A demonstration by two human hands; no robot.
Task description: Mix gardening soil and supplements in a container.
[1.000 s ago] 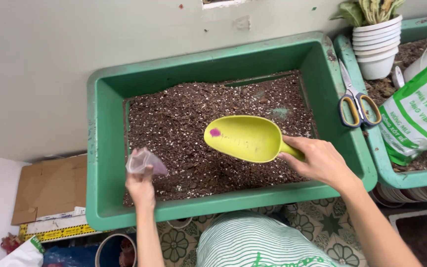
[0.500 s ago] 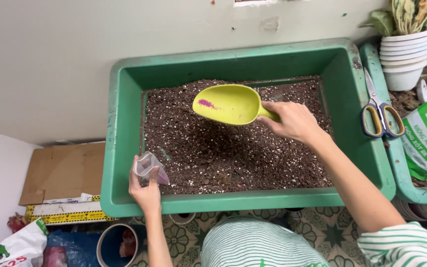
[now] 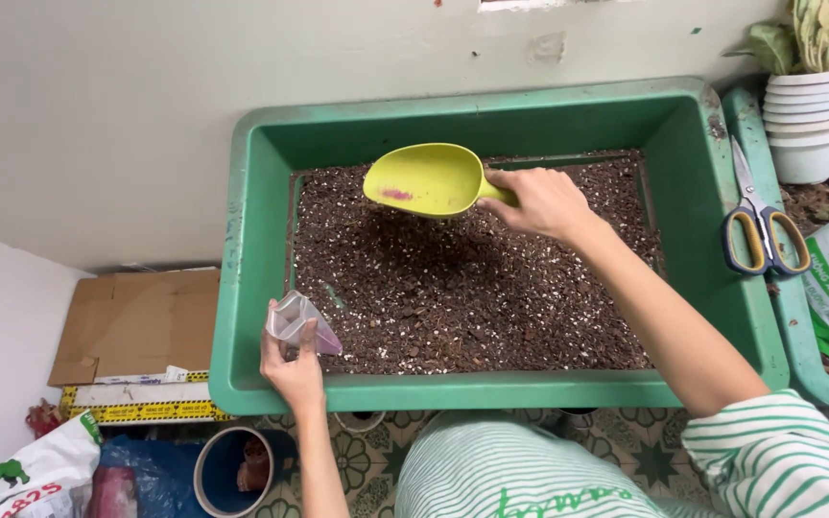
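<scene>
- Right hand [image 3: 541,200] has its fingers wrapped round the handle of the yellow scoop [image 3: 426,179], whose bowl sticks out at 9 o'clock from the fingers, above the soil [image 3: 472,288]
- Left hand [image 3: 292,369] pinches a small clear bag [image 3: 297,321] between thumb and fingers, the bag rising at 12 o'clock from them, over the green tub [image 3: 251,249] at its near-left corner
- Scissors [image 3: 758,225] lie on the tub's right rim

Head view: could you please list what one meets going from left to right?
Cardboard → left hand with small bag → yellow scoop → right hand → scissors → white pots
</scene>
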